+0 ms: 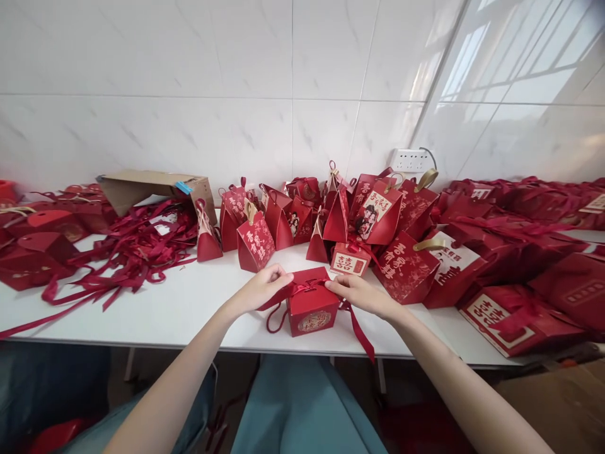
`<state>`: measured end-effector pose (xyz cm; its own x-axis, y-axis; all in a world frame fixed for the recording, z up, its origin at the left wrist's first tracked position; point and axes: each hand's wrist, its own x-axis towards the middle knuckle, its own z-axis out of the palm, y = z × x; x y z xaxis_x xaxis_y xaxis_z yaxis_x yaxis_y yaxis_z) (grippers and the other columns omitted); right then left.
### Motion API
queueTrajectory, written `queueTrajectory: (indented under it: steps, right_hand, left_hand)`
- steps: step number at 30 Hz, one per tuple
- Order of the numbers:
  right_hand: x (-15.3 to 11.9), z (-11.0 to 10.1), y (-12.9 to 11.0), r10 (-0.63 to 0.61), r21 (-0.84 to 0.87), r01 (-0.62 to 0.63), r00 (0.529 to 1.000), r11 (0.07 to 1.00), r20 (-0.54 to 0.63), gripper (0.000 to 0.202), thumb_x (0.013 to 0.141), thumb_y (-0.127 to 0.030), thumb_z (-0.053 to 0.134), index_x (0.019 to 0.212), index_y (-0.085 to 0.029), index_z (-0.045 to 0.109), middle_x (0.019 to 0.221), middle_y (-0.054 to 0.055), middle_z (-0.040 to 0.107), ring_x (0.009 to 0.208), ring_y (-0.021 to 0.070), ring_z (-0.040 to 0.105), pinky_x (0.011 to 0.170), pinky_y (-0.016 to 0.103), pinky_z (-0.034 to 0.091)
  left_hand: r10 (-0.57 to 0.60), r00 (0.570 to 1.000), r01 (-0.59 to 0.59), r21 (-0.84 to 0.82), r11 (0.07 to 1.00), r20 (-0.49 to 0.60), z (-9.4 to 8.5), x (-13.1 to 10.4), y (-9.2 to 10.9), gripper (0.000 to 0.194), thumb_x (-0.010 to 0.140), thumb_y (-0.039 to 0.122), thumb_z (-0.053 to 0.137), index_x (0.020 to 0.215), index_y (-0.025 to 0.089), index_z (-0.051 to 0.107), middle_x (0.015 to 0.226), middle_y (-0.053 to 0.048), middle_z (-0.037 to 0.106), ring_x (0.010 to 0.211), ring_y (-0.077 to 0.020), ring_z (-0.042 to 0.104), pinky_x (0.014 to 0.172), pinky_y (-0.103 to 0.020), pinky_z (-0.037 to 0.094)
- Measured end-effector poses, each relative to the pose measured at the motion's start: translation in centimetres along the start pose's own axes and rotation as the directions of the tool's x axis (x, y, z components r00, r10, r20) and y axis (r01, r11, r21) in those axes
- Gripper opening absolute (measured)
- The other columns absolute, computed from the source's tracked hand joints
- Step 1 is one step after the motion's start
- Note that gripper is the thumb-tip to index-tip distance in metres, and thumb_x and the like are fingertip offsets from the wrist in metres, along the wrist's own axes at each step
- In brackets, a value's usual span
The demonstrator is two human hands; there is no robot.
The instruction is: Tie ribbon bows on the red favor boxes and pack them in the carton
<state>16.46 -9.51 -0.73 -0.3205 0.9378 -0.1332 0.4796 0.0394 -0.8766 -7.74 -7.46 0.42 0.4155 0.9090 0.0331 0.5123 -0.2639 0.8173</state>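
- The box [312, 318] bears a gold round medallion on its front; its characters are too small to read surely.
- A small box [350, 260] just behind it shows 囍 on a pale label, as does a bigger box [501, 318] at far right.
- White characters beginning 吾家 run down a red bag [256, 244]; another bag [377, 212] pairs writing with a cartoon couple.
- Left hand [265, 287]: narrow, thumb and fingers pinched on the ribbon [308, 287] at the box's upper left.
- Right hand [358, 293]: narrow too, thumb and fingertips pinching the ribbon at the upper right.
- The box stands near the front edge of the smooth white table [189, 323], between the hands.
- The ribbon is glossy dark red, knotted across the top, one tail hanging past the table edge.
- Loose ribbons [146, 249] lie tangled before a brown cardboard carton [158, 179].
- Marbled tiles [236, 57] face the wall.
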Motion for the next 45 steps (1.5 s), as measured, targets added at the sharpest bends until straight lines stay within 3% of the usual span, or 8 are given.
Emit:
queueTrajectory:
  steps: [5,10,17,26,32,35,38,45]
  right_hand:
    - [-0.3,0.0,0.7,-0.041,0.385,-0.021,0.988,0.923,0.151,0.042,0.072,-0.056,0.069,0.067,-0.017,0.053,0.057,-0.004,0.050,0.052,0.0088,0.043,0.053,0.024,0.033]
    - [-0.9,0.7,0.7,-0.066,0.594,0.022,0.996,0.804,0.052,0.049,0.073,-0.062,0.065,0.058,-0.019,0.047,0.055,-0.005,0.044,0.051,0.0087,0.040,0.054,0.026,0.034]
    - [-1.2,0.0,1.6,-0.070,0.476,0.055,0.997,0.878,0.015,0.046,0.070,-0.058,0.070,0.061,-0.016,0.054,0.059,-0.003,0.049,0.057,0.0094,0.041,0.058,0.026,0.031]
    - [-2.9,-0.2,1.5,-0.054,0.309,0.050,0.999,0.950,0.004,0.051,0.065,-0.063,0.070,0.053,-0.018,0.051,0.053,-0.006,0.036,0.053,0.0091,0.028,0.054,0.026,0.021]
    - [-4.3,-0.3,1.2,-0.120,0.343,0.128,0.992,0.931,-0.044,0.044,0.074,-0.057,0.067,0.058,-0.018,0.055,0.058,-0.004,0.045,0.057,0.0108,0.038,0.058,0.027,0.030]
    - [-4.9,-0.7,-0.7,-0.210,0.320,0.215,0.976,0.923,-0.050,0.031,0.080,-0.048,0.065,0.068,-0.019,0.064,0.084,0.003,0.063,0.078,0.0169,0.056,0.071,0.029,0.041]
    - [-5.0,-0.5,-3.1,-0.274,0.216,0.278,0.960,0.936,-0.049,0.025,0.082,-0.041,0.063,0.071,-0.020,0.070,0.115,0.007,0.064,0.100,0.0239,0.060,0.078,0.033,0.045]
    - [-2.7,1.7,-3.8,-0.326,0.076,0.341,0.931,0.937,-0.163,0.028,0.081,-0.042,0.061,0.072,-0.018,0.071,0.071,0.003,0.070,0.069,0.0182,0.061,0.066,0.030,0.046]
  left_hand:
    - [-0.068,0.969,0.088,-0.075,0.993,0.238,-0.4,-1.2,0.0,0.042,0.081,0.057,0.051,0.066,0.017,0.054,0.064,0.002,0.050,0.058,-0.0114,0.044,0.055,-0.024,0.034]
    - [-0.026,0.951,0.100,-0.228,0.969,0.309,-0.4,-2.0,-0.4,0.036,0.082,0.052,0.055,0.070,0.017,0.056,0.066,0.001,0.053,0.059,-0.0114,0.048,0.055,-0.022,0.036]
    - [-0.060,0.945,0.239,-0.556,0.796,0.320,-0.7,-1.8,-1.5,0.035,0.079,0.044,0.064,0.062,0.017,0.050,0.058,0.001,0.054,0.048,-0.0097,0.050,0.047,-0.022,0.033]
    - [-0.091,0.989,0.149,-0.690,0.709,0.120,2.4,-2.1,-2.6,0.041,0.063,0.041,0.068,0.045,0.018,0.039,0.047,0.001,0.047,0.044,-0.0096,0.040,0.046,-0.025,0.030]
    - [-0.088,0.993,0.116,-0.653,0.749,0.076,3.1,-2.7,-1.7,0.038,0.066,0.037,0.062,0.044,0.019,0.036,0.044,0.002,0.045,0.044,-0.0096,0.040,0.048,-0.024,0.028]
    - [-0.055,0.990,0.122,-0.584,0.803,0.131,2.3,-2.9,-1.0,0.035,0.071,0.037,0.060,0.046,0.018,0.044,0.047,0.000,0.052,0.046,-0.0109,0.044,0.050,-0.025,0.031]
    - [-0.026,0.983,0.112,-0.483,0.869,0.180,1.3,-3.0,0.0,0.032,0.077,0.036,0.060,0.052,0.017,0.056,0.055,-0.001,0.058,0.054,-0.0126,0.050,0.055,-0.025,0.036]
    - [0.009,0.993,0.010,-0.160,0.987,0.116,-0.1,-4.0,2.1,0.015,0.083,0.034,0.053,0.081,0.020,0.058,0.062,0.004,0.053,0.054,-0.0109,0.045,0.053,-0.022,0.036]
